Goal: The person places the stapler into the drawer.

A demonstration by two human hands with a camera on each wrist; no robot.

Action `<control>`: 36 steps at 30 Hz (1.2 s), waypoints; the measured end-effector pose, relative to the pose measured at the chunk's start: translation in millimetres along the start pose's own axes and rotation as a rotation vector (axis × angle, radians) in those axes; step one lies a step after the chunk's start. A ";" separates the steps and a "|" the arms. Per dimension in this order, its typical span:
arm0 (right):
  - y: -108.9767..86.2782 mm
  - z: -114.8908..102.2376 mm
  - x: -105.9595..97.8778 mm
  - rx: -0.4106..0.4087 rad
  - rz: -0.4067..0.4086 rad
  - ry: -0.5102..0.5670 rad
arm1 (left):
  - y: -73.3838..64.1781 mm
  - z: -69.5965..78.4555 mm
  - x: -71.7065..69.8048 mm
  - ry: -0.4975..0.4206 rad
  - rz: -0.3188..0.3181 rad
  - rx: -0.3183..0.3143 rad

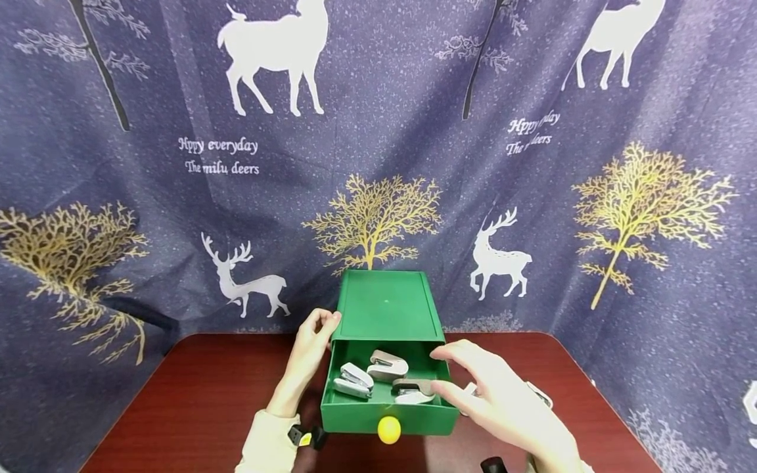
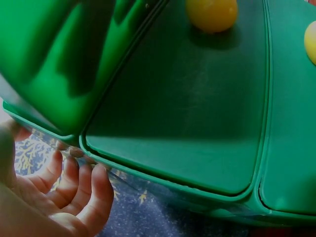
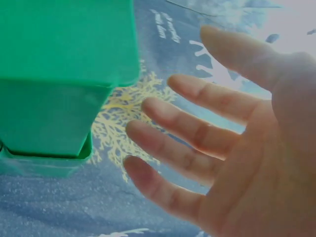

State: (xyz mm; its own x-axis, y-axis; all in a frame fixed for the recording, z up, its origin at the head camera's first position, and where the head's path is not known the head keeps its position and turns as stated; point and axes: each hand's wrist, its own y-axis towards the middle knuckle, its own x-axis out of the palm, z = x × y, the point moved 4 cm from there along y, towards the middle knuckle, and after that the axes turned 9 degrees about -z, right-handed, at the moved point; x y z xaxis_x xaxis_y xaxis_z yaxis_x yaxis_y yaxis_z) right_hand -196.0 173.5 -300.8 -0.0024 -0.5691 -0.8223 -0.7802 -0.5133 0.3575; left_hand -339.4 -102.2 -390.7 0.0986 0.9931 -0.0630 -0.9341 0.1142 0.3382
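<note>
The green drawer (image 1: 355, 419), with its yellow knob (image 1: 389, 430), stands pulled out toward the near side of the green cabinet (image 1: 387, 305) on the desk (image 1: 225, 394). Inside lie a white stapler (image 1: 353, 381) at left, a pale stapler (image 1: 387, 366) farther back, and a dark-topped stapler (image 1: 414, 391) at near right.

The right hand (image 1: 491, 387) has its fingers spread well apart and holds nothing; it hovers at the drawer's right wall, its thumb overlapping the dark-topped stapler's end in the head view, though whether they touch I cannot tell. A low sweep there could knock that stapler against its neighbours or catch the wall.

The left hand (image 1: 309, 338) rests loosely bent fingers on the cabinet's left side, gripping nothing. Should that light contact slip, a tug on the drawer could drag or tip the cabinet. A white item (image 1: 541, 395) right of the drawer, partly hidden, could be bumped by the right forearm.
</note>
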 end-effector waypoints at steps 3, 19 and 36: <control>-8.2 -2.2 -2.8 0.010 0.038 -0.004 | -5.2 14.0 1.7 0.002 -0.011 -0.004; -24.5 -13.7 10.2 -0.276 0.291 -0.129 | -9.5 24.5 3.5 0.019 -0.011 -0.017; -25.3 -23.1 48.3 -0.290 0.290 -0.102 | -9.6 26.2 3.8 0.041 -0.010 -0.021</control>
State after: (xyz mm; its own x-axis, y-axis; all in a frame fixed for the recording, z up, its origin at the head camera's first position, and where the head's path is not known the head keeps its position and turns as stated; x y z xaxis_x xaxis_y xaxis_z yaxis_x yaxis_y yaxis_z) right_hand -161.9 144.2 -339.3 -0.2689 -0.6578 -0.7036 -0.5295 -0.5092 0.6785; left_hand -321.1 -98.8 -369.7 0.0948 0.9900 -0.1047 -0.9402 0.1236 0.3175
